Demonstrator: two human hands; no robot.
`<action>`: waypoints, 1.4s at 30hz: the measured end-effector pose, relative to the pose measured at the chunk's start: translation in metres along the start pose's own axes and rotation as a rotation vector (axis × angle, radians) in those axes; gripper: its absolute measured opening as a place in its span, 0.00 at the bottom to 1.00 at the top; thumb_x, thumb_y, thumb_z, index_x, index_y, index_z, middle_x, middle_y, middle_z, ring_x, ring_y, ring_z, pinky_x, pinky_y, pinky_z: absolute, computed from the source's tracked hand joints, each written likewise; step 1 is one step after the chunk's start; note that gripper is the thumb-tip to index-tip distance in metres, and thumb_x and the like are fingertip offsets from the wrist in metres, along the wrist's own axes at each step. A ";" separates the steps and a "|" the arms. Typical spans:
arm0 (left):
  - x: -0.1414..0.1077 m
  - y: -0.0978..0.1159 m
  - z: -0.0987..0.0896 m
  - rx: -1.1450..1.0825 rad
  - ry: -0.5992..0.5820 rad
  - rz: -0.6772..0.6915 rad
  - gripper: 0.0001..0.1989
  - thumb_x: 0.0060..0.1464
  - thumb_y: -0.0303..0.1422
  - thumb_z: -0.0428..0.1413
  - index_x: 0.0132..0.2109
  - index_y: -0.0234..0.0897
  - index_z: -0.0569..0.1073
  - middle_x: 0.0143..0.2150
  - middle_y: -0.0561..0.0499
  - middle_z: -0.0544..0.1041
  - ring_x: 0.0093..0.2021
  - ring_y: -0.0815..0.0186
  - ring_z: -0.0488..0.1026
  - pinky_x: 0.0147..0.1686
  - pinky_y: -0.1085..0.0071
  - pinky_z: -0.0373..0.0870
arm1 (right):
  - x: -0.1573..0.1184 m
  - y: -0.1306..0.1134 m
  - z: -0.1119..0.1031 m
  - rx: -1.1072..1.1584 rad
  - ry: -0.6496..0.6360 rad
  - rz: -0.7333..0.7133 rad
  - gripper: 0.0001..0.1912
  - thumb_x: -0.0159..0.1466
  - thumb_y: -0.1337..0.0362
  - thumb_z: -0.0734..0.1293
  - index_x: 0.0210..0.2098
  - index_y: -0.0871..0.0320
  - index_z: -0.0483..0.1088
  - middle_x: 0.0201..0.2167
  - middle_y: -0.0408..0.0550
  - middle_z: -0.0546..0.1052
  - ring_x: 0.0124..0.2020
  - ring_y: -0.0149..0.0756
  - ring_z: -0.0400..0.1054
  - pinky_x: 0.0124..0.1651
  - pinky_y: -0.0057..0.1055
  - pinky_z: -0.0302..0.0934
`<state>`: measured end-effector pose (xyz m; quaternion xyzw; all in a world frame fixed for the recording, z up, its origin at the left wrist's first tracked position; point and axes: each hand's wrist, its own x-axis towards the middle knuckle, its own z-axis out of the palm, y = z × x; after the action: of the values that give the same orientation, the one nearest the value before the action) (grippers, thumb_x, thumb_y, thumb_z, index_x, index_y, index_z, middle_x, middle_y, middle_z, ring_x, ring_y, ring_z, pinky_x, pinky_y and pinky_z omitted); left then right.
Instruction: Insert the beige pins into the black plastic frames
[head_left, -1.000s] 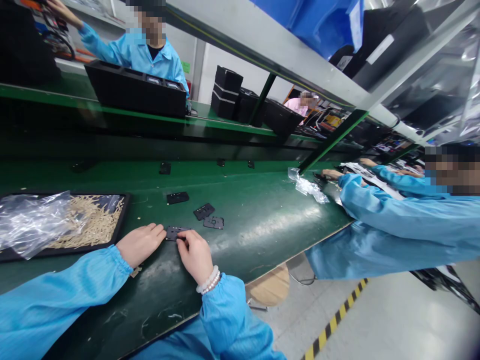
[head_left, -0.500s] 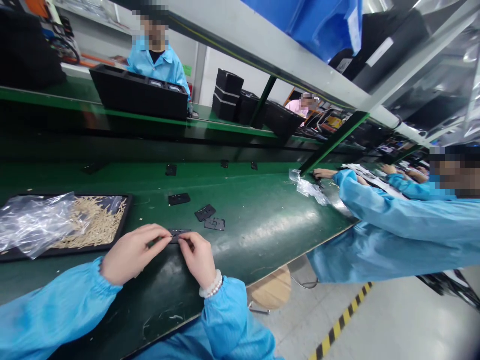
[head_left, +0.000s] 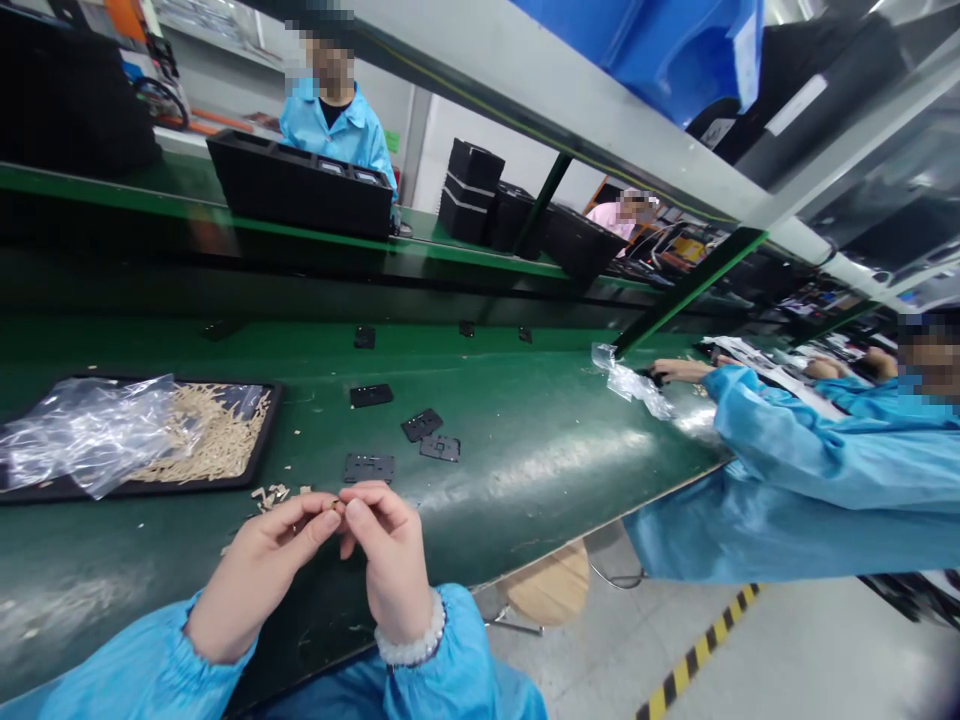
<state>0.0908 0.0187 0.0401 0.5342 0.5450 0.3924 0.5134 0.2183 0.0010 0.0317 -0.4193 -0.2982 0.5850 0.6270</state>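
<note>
My left hand (head_left: 281, 540) is closed in a pinch, its thumb and fingertips meeting those of my right hand (head_left: 386, 550). Between the two pinches is something tiny and brownish, too small to name. A flat black plastic part (head_left: 369, 467) with small holes lies on the green bench just beyond my fingertips, apart from them. Farther off lie two similar parts side by side, a black one (head_left: 421, 425) and a dark grey one (head_left: 440, 447). Another black part (head_left: 371, 395) is behind these. Several small beige strips (head_left: 271, 495) are scattered beside my left hand.
At the left, a black tray (head_left: 276, 400) holds many beige strips (head_left: 217, 435) and a clear plastic bag (head_left: 97, 430). Smaller black pieces (head_left: 364, 337) lie along the bench's back. A co-worker's hand (head_left: 679, 370) is near plastic wrap (head_left: 630, 383). A green post (head_left: 686, 285) rises beyond.
Both hands have let go of the black part and drawn back toward me, and now pinch together. The part lies flat on the bench. The loose strips by my left hand have come into view.
</note>
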 end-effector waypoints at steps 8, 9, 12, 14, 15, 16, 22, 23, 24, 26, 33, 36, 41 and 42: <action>0.007 -0.006 0.000 0.016 -0.236 0.069 0.27 0.51 0.59 0.58 0.24 0.40 0.78 0.23 0.51 0.74 0.23 0.66 0.64 0.22 0.72 0.62 | 0.002 -0.003 -0.009 0.111 -0.091 0.012 0.14 0.50 0.56 0.81 0.25 0.58 0.77 0.31 0.41 0.71 0.23 0.25 0.65 0.24 0.23 0.58; 0.008 -0.004 -0.001 0.038 -0.263 0.070 0.27 0.52 0.59 0.57 0.24 0.40 0.78 0.21 0.51 0.73 0.21 0.67 0.62 0.20 0.72 0.60 | 0.002 -0.004 -0.011 0.124 -0.090 0.024 0.15 0.50 0.56 0.81 0.25 0.58 0.77 0.30 0.41 0.71 0.23 0.25 0.65 0.24 0.23 0.58; 0.010 0.007 -0.005 0.131 -0.236 0.093 0.26 0.51 0.59 0.56 0.28 0.41 0.81 0.24 0.48 0.78 0.23 0.63 0.69 0.21 0.71 0.64 | 0.002 -0.007 -0.015 0.108 -0.071 0.027 0.16 0.51 0.55 0.80 0.24 0.59 0.76 0.30 0.41 0.71 0.22 0.24 0.64 0.24 0.23 0.57; 0.010 0.013 -0.007 0.193 -0.140 0.141 0.23 0.50 0.58 0.57 0.34 0.43 0.83 0.32 0.46 0.82 0.32 0.58 0.76 0.28 0.70 0.70 | 0.001 -0.010 -0.017 0.059 -0.055 0.014 0.15 0.52 0.55 0.80 0.24 0.59 0.75 0.30 0.41 0.71 0.22 0.23 0.62 0.24 0.23 0.57; 0.009 0.015 -0.007 0.222 -0.097 0.177 0.22 0.50 0.56 0.58 0.36 0.44 0.83 0.34 0.46 0.83 0.35 0.57 0.77 0.31 0.70 0.71 | 0.001 -0.011 -0.019 0.032 -0.050 0.010 0.15 0.52 0.55 0.80 0.23 0.59 0.75 0.30 0.41 0.70 0.22 0.23 0.61 0.24 0.23 0.56; 0.009 0.017 -0.006 0.250 -0.068 0.213 0.20 0.51 0.55 0.58 0.35 0.45 0.82 0.35 0.47 0.83 0.36 0.57 0.78 0.32 0.70 0.72 | 0.001 -0.012 -0.020 0.009 -0.046 0.008 0.15 0.52 0.56 0.80 0.23 0.59 0.75 0.29 0.41 0.70 0.22 0.23 0.61 0.24 0.22 0.56; 0.009 0.022 0.007 0.313 -0.021 0.281 0.19 0.53 0.53 0.56 0.28 0.44 0.77 0.26 0.50 0.78 0.27 0.61 0.74 0.26 0.71 0.69 | 0.000 -0.011 -0.028 0.067 -0.070 0.120 0.20 0.50 0.49 0.80 0.24 0.59 0.76 0.24 0.40 0.72 0.21 0.24 0.62 0.22 0.22 0.56; 0.010 0.022 0.009 0.292 -0.013 0.270 0.20 0.52 0.53 0.56 0.28 0.44 0.77 0.26 0.50 0.78 0.26 0.61 0.74 0.26 0.71 0.70 | 0.000 -0.010 -0.029 0.109 -0.085 0.164 0.21 0.50 0.47 0.80 0.25 0.59 0.76 0.22 0.40 0.72 0.20 0.25 0.62 0.22 0.22 0.56; 0.011 0.023 0.012 0.276 -0.012 0.260 0.20 0.52 0.54 0.56 0.27 0.43 0.77 0.25 0.50 0.78 0.26 0.62 0.73 0.26 0.71 0.71 | 0.000 -0.009 -0.031 0.146 -0.093 0.201 0.22 0.49 0.47 0.81 0.26 0.59 0.77 0.21 0.40 0.72 0.19 0.25 0.62 0.22 0.22 0.57; 0.011 0.024 0.015 0.264 -0.023 0.250 0.20 0.51 0.54 0.56 0.27 0.43 0.77 0.25 0.50 0.78 0.25 0.62 0.73 0.25 0.71 0.71 | 0.000 -0.006 -0.032 0.192 -0.076 0.235 0.23 0.46 0.48 0.82 0.27 0.59 0.77 0.19 0.40 0.73 0.18 0.25 0.62 0.21 0.22 0.56; 0.018 0.013 0.017 0.411 -0.090 0.356 0.23 0.60 0.54 0.50 0.32 0.43 0.79 0.31 0.49 0.82 0.31 0.61 0.79 0.31 0.71 0.76 | 0.000 -0.010 -0.032 0.183 0.052 0.180 0.21 0.46 0.50 0.81 0.24 0.59 0.74 0.16 0.38 0.70 0.16 0.24 0.60 0.21 0.23 0.52; 0.041 -0.007 0.015 0.723 -0.141 0.577 0.25 0.67 0.48 0.43 0.50 0.41 0.80 0.50 0.44 0.84 0.49 0.58 0.81 0.48 0.67 0.77 | 0.003 -0.019 -0.042 0.138 0.155 0.083 0.21 0.48 0.49 0.81 0.25 0.58 0.73 0.17 0.37 0.69 0.18 0.25 0.59 0.23 0.24 0.52; 0.083 -0.045 0.016 0.865 -0.214 0.682 0.22 0.64 0.40 0.46 0.48 0.38 0.82 0.52 0.38 0.83 0.55 0.50 0.79 0.51 0.55 0.78 | 0.009 -0.027 -0.069 -0.050 0.249 -0.061 0.20 0.53 0.49 0.78 0.26 0.58 0.72 0.18 0.37 0.68 0.21 0.26 0.59 0.28 0.25 0.54; 0.085 -0.049 0.016 0.870 -0.227 0.701 0.21 0.63 0.35 0.44 0.47 0.37 0.82 0.50 0.38 0.84 0.52 0.51 0.80 0.49 0.56 0.78 | 0.009 -0.026 -0.072 -0.073 0.244 -0.064 0.20 0.54 0.49 0.78 0.26 0.58 0.73 0.19 0.37 0.68 0.22 0.26 0.59 0.28 0.26 0.55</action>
<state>0.1055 0.0941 -0.0225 0.8841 0.3882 0.2188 0.1404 0.2942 -0.0019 0.0197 -0.5002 -0.2540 0.4981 0.6612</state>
